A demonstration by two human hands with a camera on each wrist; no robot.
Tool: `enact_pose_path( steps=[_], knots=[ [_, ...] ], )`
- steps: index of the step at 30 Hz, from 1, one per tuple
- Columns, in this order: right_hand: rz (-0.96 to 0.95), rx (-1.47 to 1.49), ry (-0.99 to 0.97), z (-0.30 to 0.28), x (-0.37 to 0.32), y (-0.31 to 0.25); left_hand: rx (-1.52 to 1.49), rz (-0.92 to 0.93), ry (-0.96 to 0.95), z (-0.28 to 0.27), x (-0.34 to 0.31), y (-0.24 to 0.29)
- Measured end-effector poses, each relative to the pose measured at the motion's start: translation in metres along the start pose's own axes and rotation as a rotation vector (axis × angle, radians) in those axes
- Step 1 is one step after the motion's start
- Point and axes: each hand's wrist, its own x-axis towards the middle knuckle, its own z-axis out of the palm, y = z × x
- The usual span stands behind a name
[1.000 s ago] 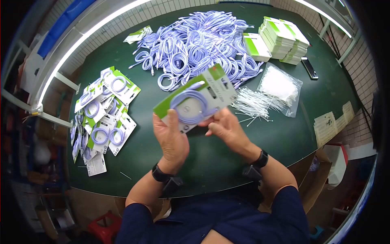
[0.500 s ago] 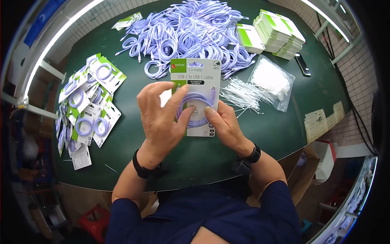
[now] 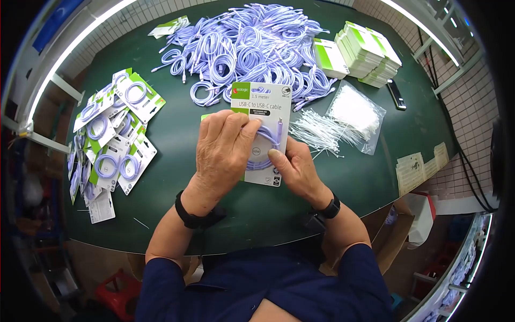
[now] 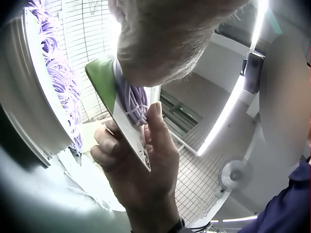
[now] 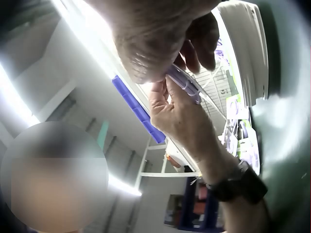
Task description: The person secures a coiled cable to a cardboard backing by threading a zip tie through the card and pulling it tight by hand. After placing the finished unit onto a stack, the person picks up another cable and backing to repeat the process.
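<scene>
A white and green card [image 3: 269, 115] with a coiled lilac cable [image 3: 266, 134] stands upright between both hands in the head view. The right hand [image 3: 303, 172] grips its lower right side, thumb on the coil. Curled over the card's left part, the left hand [image 3: 224, 150] has its fingertips at the coil's upper left and hides that side. In the left wrist view the right hand [image 4: 146, 170] pinches the card [image 4: 129, 121], thumb near the cable. The left hand [image 5: 182, 107] meets the cable [image 5: 183, 83] in the right wrist view.
Behind the hands lies a heap of lilac cables [image 3: 252, 48]. Carded cables [image 3: 110, 139] are piled at the left. At the right are stacked cards [image 3: 367, 53], white ties [image 3: 319, 131], a plastic bag [image 3: 357, 112], a dark phone-like object [image 3: 396, 95] and paper sheets [image 3: 421, 169].
The card has turned from tilted to upright. The left hand let go of its lower left corner, came over the front, and its spread fingers have closed in at the coil. The right hand now grips the card.
</scene>
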Motion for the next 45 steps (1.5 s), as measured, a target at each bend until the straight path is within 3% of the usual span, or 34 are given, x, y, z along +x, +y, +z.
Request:
enact_pose_path(
  steps=[4,5,8,12,17,20,25,30,32,37,45],
  knots=[
    [-0.148,0.104,0.221,0.004,0.005,0.025,0.019,-0.02,0.068,-0.002,0.0,0.005],
    [-0.144,0.101,0.223,0.009,0.005,0.02,0.031,-0.024,0.09,-0.002,0.001,0.006],
    [-0.158,0.48,0.305,0.028,0.009,0.001,-0.009,-0.008,0.076,0.001,0.001,0.011],
    [-0.093,0.57,0.271,0.027,0.005,0.005,-0.14,0.017,0.093,0.005,0.001,0.012],
    [-0.093,0.458,0.261,0.024,0.0,0.003,-0.293,0.007,0.098,0.011,0.0,0.016],
    [-0.118,0.32,0.365,0.026,-0.002,0.007,-0.295,-0.005,0.085,0.02,-0.006,0.02],
    [-0.088,0.309,0.373,0.023,0.001,0.009,-0.262,0.011,0.056,0.031,-0.007,0.018],
    [-0.028,0.341,0.266,0.015,0.001,0.012,-0.336,-0.012,0.005,0.032,-0.009,0.014],
    [0.046,0.434,0.214,0.012,0.002,0.011,-0.375,-0.018,-0.106,0.028,-0.008,0.009],
    [-0.002,0.302,0.161,0.011,0.001,0.005,-0.453,-0.052,-0.212,0.012,-0.005,0.004],
    [-0.162,0.331,0.292,0.015,0.001,-0.007,-0.365,-0.031,-0.074,-0.001,0.003,0.023]
  ],
)
